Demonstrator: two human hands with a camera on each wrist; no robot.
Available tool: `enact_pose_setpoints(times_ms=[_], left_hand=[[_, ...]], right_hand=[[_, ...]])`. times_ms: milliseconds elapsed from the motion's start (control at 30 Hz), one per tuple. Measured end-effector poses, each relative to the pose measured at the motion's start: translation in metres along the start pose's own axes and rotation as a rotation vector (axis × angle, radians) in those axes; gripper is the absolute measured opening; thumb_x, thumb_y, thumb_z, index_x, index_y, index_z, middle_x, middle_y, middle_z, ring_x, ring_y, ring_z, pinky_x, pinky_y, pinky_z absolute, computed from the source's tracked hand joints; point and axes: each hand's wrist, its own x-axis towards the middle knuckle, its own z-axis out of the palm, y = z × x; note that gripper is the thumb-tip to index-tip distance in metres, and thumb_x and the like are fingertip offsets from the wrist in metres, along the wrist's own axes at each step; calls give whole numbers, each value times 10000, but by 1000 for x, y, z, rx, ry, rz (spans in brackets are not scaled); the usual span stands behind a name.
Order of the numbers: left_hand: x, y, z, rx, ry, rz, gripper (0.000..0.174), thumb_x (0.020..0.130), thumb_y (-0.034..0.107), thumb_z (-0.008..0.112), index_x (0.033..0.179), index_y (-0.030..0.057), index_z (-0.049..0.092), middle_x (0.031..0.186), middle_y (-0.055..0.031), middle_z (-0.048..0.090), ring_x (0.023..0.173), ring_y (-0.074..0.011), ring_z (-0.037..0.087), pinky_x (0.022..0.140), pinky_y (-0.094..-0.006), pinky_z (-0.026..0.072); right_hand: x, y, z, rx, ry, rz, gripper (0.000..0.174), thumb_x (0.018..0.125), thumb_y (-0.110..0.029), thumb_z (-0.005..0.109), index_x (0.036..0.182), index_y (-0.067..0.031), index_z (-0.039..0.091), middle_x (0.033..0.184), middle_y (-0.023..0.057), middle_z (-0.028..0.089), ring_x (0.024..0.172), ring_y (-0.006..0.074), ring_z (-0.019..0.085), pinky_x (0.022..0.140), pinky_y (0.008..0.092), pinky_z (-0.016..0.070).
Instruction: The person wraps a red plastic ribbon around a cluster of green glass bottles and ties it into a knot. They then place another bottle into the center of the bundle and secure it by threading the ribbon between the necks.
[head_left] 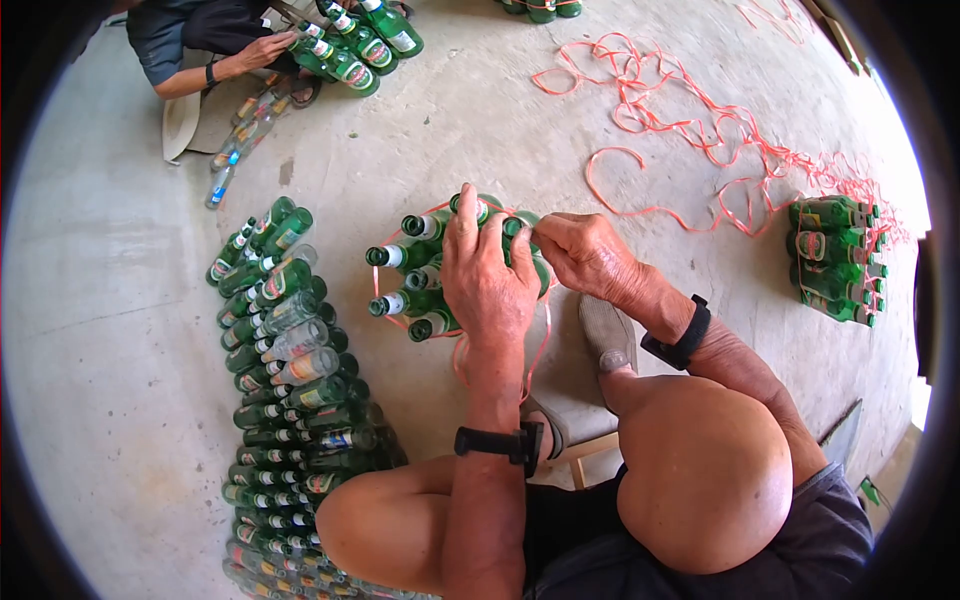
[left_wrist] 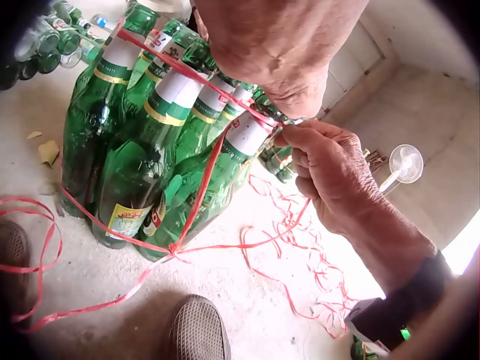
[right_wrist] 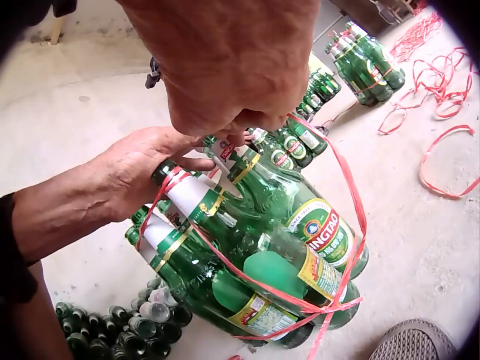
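Past your bare knee [head_left: 705, 470], green glass bottles [left_wrist: 131, 169] stand upright beneath your spread left hand [head_left: 490, 285], while your right hand [head_left: 592, 255], at their right edge, now pinches pink plastic twine [left_wrist: 174, 249].

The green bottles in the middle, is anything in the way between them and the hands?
Nothing visible is in the way. The left hand is over the tops of the green bottles, and the right hand, close beside them, pinches the pink string.
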Motion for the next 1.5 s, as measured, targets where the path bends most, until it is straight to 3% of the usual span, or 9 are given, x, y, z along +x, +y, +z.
enact_pose_setpoints(times_ms=[267,367,467,733,867,933,1033,1233,1500], left_hand=[[-1,-3,1,-36,-21,2,301,976,268,697,1135,20,761,1595,-182,517,1369,-437,562,1105,-503,497],[0,-6,-1,-81,-49,14,333,975,273,697,1158,-1,749,1607,-211,492,1390,-445,538,1143,-507,461],[0,-7,-2,-57,-44,50,308,951,231,720,1117,-29,729,1599,-215,489,1369,-445,543,1117,-519,480],[0,-11,-6,-152,-120,7,317,964,201,689,1159,-47,724,1634,-224,444,1421,-447,493,1174,-535,430],[2,-15,-9,-203,-163,-24,355,1025,220,585,1236,-35,712,1651,-230,424,1446,-437,473,1200,-515,397],[3,-16,-11,-218,-189,-49,397,1080,256,511,1304,-12,700,1670,-229,405,1463,-421,469,1211,-490,378],[3,-16,-14,-308,-195,-71,402,1058,213,493,1305,-32,695,1654,-241,415,1464,-442,447,1225,-509,367],[4,-23,-19,-467,-206,-122,400,1074,175,452,1337,-29,672,1636,-242,445,1483,-407,454,1230,-475,378],[-12,-30,-26,-346,-123,-9,387,983,74,516,1328,-39,652,1578,-214,530,1436,-395,527,1193,-466,438]], right_hand=[[-17,-4,11,-112,-2,-16,111,931,-66,679,937,-10,583,766,185,623,726,414,681,609,492,555],[-26,-6,12,-119,-30,-20,179,927,-48,694,1081,20,630,818,186,648,724,412,682,613,489,549],[-27,-12,9,-138,-75,-12,266,913,-203,730,980,13,590,767,216,636,734,437,681,628,514,559],[-23,-10,2,-158,-166,-107,489,904,-380,769,1060,49,591,800,248,665,784,467,690,682,526,568],[-22,-8,8,-187,-174,-83,544,871,-401,817,1149,27,627,869,232,697,807,445,711,695,502,583],[-23,-7,9,-180,-180,-76,538,871,-399,820,1142,24,626,863,227,694,802,447,711,692,503,582],[-24,-11,7,-179,-191,-77,535,879,-409,818,1135,19,625,855,226,691,793,448,711,689,504,579],[-25,-8,10,-200,-209,-77,525,906,-431,804,1122,13,625,838,229,691,781,443,712,661,502,568],[-21,-11,8,-149,-210,-123,432,915,-362,783,1020,19,608,747,236,675,727,465,699,650,526,569]])
